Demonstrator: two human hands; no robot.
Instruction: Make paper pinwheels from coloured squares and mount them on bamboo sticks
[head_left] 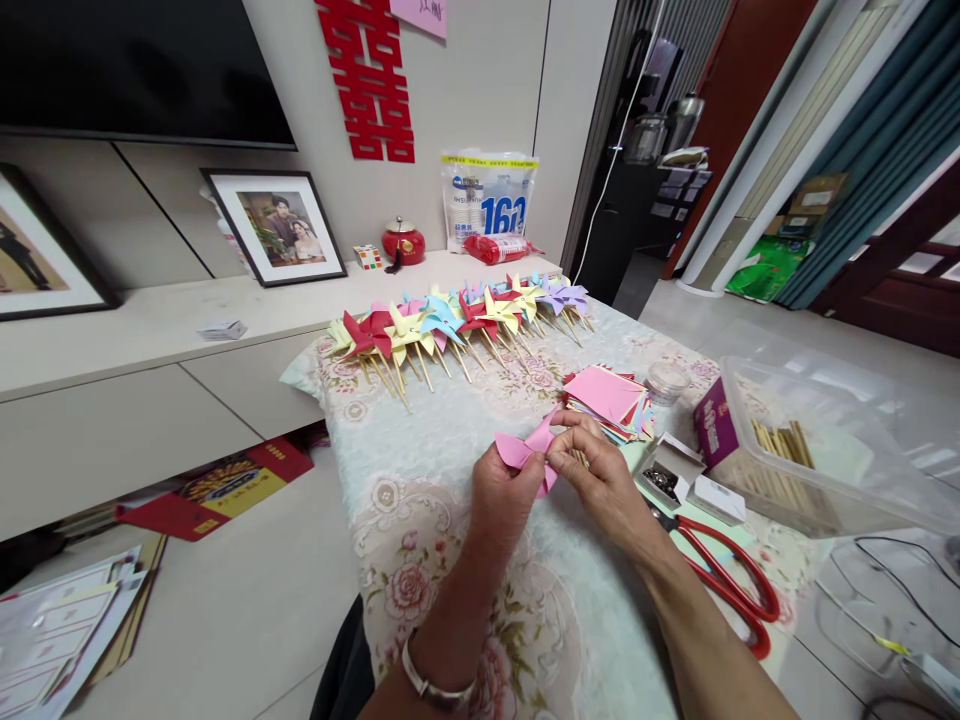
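Left hand (508,490) and right hand (598,470) both pinch

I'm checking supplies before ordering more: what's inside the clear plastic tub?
Thin wooden sticks lie in the clear plastic tub, partly seen through its cloudy wall. Whatever sits behind the purple label or beneath the upper sticks is hidden.

The folded paper (537,438) is pink. At its eleven o'clock, pinwheels (442,318) are red, yellow, blue and purple; at four o'clock, the scissors (718,573) have red handles. The pale cloth (450,430) has pink flowers (409,590).
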